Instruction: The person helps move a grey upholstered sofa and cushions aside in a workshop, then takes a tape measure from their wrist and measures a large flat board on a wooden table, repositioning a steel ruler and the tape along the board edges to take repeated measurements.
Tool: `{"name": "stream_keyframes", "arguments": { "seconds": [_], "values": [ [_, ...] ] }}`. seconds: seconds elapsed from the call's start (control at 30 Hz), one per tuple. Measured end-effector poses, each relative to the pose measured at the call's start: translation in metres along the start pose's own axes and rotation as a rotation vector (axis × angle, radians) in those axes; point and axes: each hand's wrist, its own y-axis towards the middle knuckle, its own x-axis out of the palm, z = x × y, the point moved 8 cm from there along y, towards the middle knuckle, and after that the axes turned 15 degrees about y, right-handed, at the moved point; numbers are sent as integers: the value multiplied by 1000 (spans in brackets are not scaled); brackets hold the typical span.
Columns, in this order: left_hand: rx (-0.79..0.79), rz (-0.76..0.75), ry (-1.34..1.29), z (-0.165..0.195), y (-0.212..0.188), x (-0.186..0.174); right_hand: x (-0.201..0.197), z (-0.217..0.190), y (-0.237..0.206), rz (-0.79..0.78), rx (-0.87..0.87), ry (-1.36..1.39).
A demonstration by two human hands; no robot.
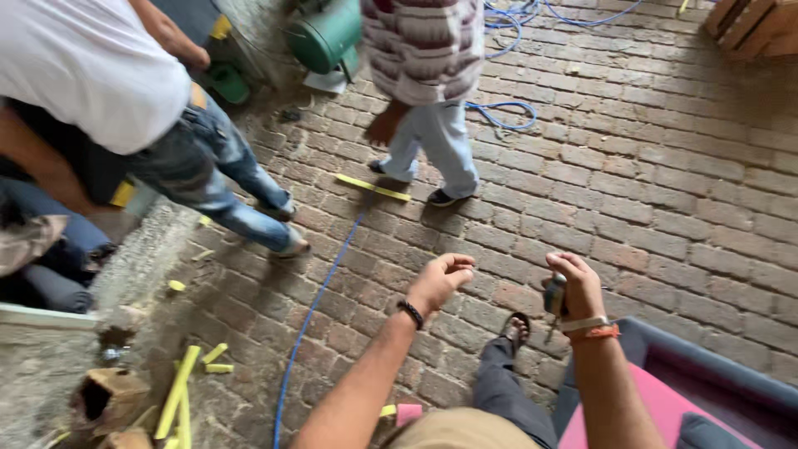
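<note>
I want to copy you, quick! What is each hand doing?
Left hand: loosely curled, holding nothing.
Right hand: closed on a small dark tool.

Black bracelet (411, 313), orange wristband (595, 333), grey trousers (504, 389)

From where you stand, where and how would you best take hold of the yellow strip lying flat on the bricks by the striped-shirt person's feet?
Probably grip the yellow strip at its near-left end, pinching across its narrow width from above. It lies flat on the brick floor, long and thin, and its right end sits close to the person's shoe, so the left end looks freer.
</note>
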Motion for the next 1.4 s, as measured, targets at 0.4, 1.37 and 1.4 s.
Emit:
{"name": "stream_keyframes", "arguments": {
  "seconds": [0.4,1.37,1.4],
  "values": [
    [-96,-310,-1046,187,282,165,124,-200,210,-158,-421,-321],
    [356,-542,-1486,572,1138,132,188,-660,1031,-136,-93,-148],
    [334,-575,-1501,590,1158,135,206,-674,1053,-178,-25,-95]
  ]
}}
